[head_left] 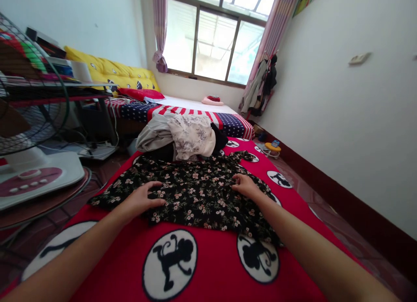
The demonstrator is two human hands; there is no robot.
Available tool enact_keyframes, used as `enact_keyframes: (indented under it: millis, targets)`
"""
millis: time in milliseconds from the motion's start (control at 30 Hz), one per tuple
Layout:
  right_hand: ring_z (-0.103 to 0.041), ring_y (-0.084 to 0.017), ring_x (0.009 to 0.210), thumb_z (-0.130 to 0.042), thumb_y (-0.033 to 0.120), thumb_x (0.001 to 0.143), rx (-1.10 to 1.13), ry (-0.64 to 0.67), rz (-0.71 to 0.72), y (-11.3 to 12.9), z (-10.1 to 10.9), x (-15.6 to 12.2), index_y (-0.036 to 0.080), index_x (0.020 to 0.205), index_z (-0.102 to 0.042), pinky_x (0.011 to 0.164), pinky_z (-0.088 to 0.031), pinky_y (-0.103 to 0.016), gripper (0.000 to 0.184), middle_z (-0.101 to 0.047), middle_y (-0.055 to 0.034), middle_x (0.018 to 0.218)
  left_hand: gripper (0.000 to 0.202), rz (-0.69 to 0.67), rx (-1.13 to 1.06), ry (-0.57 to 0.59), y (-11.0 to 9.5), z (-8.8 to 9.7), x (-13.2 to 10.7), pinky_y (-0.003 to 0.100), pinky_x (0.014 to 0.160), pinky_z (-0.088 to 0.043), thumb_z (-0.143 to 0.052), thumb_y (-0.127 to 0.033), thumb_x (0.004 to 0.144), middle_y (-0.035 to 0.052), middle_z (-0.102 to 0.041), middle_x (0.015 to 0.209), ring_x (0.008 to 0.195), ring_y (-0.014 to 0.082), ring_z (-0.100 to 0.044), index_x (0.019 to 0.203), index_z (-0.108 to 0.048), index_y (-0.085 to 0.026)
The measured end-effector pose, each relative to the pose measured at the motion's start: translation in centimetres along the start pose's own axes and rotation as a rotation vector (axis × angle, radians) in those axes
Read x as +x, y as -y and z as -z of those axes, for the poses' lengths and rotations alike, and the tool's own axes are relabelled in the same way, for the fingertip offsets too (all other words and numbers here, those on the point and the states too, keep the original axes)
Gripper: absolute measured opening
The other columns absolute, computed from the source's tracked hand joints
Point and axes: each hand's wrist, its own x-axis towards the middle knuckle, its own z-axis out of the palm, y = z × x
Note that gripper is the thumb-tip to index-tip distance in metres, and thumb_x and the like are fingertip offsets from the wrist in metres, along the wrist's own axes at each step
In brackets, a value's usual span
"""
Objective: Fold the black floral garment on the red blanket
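Observation:
A black garment with a small flower print (195, 193) lies spread on a red blanket with black-and-white monkey circles (215, 263). My left hand (145, 198) rests on the garment's left part, fingers curled and pressing the cloth. Over on the garment's right part, my right hand (243, 185) has its fingers bent and gathered on a fold of the fabric. Both forearms reach in from the bottom edge.
A heap of other clothes (182, 137), beige and pale flowered, sits just behind the garment. Beyond it is a bed with a stars-and-stripes cover (228, 119). A white fan base (35, 172) and a cluttered desk (48, 85) stand at left; a white wall runs along the right.

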Motion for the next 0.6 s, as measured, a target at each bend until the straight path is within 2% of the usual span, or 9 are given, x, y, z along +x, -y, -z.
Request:
enact_keyframes:
  millis: [67, 133, 233, 367, 500, 600]
  targets:
    - [-0.058, -0.014, 0.063, -0.070, 0.012, 0.054, 0.007, -0.023, -0.025, 0.1, -0.4, 0.4, 0.020, 0.070, -0.068, 0.063, -0.044, -0.023, 0.018, -0.064, 0.0033, 0.063, 0.067, -0.007, -0.025, 0.032, -1.9, 0.4, 0.2, 0.032, 0.070, -0.054, -0.088, -0.034, 0.044, 0.0070, -0.072, 0.087, 0.087, 0.0286, -0.069, 0.106, -0.067, -0.019]
    - [-0.059, -0.015, 0.066, -0.066, 0.010, 0.055, 0.027, -0.074, -0.046, 0.0, -0.5, 0.7, 0.020, 0.062, -0.063, 0.066, -0.044, -0.024, 0.012, -0.063, 0.0023, 0.063, 0.068, -0.038, -0.098, 0.031, -4.2, 0.9, 0.8, 0.029, 0.061, -0.052, -0.087, -0.037, 0.048, 0.0042, -0.071, 0.080, 0.074, 0.0241, -0.068, 0.110, -0.067, -0.021]
    - [-0.062, -0.017, 0.074, -0.059, 0.015, 0.064, 0.081, -0.191, -0.068, -0.2, 0.0, 0.8, 0.019, 0.069, -0.062, 0.071, -0.045, -0.027, 0.007, -0.067, -0.0022, 0.074, 0.072, -0.138, -0.288, 0.017, -7.9, 1.6, 2.2, 0.026, 0.059, -0.050, -0.087, -0.036, 0.053, 0.0010, -0.069, 0.074, 0.065, 0.0182, -0.065, 0.119, -0.062, -0.020]
    - [-0.064, -0.019, 0.080, -0.060, 0.024, 0.069, 0.192, -0.256, -0.059, -0.5, 0.8, -0.2, 0.017, 0.085, -0.062, 0.074, -0.048, -0.029, 0.018, -0.070, -0.0063, 0.086, 0.063, -0.265, -0.401, -0.037, -12.0, 2.3, 3.8, 0.025, 0.062, -0.050, -0.083, -0.026, 0.065, -0.0006, -0.066, 0.073, 0.062, 0.0129, -0.062, 0.122, -0.060, -0.016]
    - [-0.063, -0.020, 0.075, -0.072, 0.036, 0.062, 0.390, -0.179, 0.015, -0.7, 1.7, -1.7, 0.017, 0.084, -0.065, 0.069, -0.049, -0.030, 0.030, -0.070, -0.0058, 0.080, 0.056, -0.256, -0.376, -0.060, -14.2, 2.9, 4.8, 0.029, 0.065, -0.052, -0.077, -0.021, 0.075, 0.0015, -0.066, 0.083, 0.063, 0.0097, -0.060, 0.126, -0.057, -0.015]
    - [-0.060, -0.019, 0.070, -0.074, 0.040, 0.063, 0.437, -0.143, 0.114, -0.5, 2.7, -3.1, 0.017, 0.078, -0.067, 0.065, -0.047, -0.029, 0.028, -0.067, -0.0041, 0.074, 0.056, -0.264, -0.351, -0.054, -14.4, 3.8, 5.1, 0.029, 0.065, -0.052, -0.074, -0.017, 0.077, 0.0023, -0.066, 0.086, 0.064, 0.0092, -0.061, 0.129, -0.054, -0.015]
